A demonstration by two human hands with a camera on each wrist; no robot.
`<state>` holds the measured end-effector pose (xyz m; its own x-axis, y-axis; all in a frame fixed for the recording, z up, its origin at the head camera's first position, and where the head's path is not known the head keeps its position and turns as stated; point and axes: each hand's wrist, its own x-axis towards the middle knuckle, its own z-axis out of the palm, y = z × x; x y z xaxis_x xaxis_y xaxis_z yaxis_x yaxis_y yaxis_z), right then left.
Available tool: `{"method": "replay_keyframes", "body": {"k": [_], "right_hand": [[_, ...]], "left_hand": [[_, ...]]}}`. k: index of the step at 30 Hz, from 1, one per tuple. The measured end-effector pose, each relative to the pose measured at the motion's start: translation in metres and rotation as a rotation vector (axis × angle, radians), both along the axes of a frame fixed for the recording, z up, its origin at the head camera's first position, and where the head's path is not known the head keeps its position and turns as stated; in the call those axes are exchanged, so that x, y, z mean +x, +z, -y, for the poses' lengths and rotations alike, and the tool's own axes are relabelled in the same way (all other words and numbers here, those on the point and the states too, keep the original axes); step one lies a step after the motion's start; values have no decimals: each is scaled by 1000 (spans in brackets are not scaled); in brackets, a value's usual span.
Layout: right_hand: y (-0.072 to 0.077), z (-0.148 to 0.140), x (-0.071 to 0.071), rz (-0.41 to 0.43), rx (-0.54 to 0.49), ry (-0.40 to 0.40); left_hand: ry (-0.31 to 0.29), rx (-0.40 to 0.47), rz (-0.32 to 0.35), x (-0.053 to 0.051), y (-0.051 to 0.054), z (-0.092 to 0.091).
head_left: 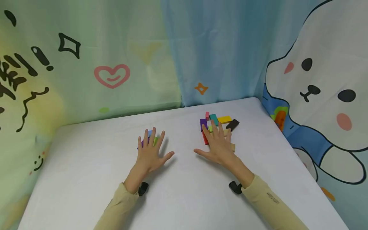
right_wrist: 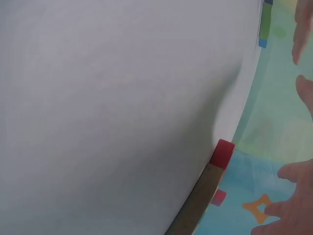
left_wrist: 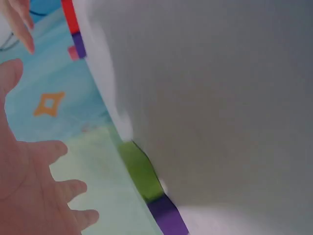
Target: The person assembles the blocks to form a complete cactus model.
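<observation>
Left hand [head_left: 149, 158] and right hand [head_left: 219, 150] hover, fingers apart, gripping nothing, over a small block cluster [head_left: 155, 141] and larger block cluster [head_left: 224, 119] the table [head_left: 86, 163] presumably supports.

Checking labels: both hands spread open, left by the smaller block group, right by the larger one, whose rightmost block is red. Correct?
Colour's wrong: the rightmost block of the larger group is black, not red, per the head view. Rest stands: left hand by the smaller group, right hand by the larger, both spread.
</observation>
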<state>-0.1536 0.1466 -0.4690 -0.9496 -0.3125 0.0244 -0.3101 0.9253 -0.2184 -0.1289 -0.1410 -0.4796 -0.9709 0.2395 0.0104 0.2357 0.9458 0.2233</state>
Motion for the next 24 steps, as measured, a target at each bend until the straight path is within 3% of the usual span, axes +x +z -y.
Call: {"method": "replay_keyframes", "body": {"k": [6,12,16,19,24], "right_hand": [[0,-12,1,44,-41,-23],[6,-36,4,58,-97,-44],[9,-53,6,85,-106,-87],[10,-63,7,118,-109,-112],[9,-70,7,160,-119,-114]], "left_hand": [[-57,84,48,-23,-5,28],[-162,120,99,-38,-11,50],[-213,151,155,-42,-14,57],[-221,168,197,-43,-15,59],[-219,176,207,-42,-16,59]]}}
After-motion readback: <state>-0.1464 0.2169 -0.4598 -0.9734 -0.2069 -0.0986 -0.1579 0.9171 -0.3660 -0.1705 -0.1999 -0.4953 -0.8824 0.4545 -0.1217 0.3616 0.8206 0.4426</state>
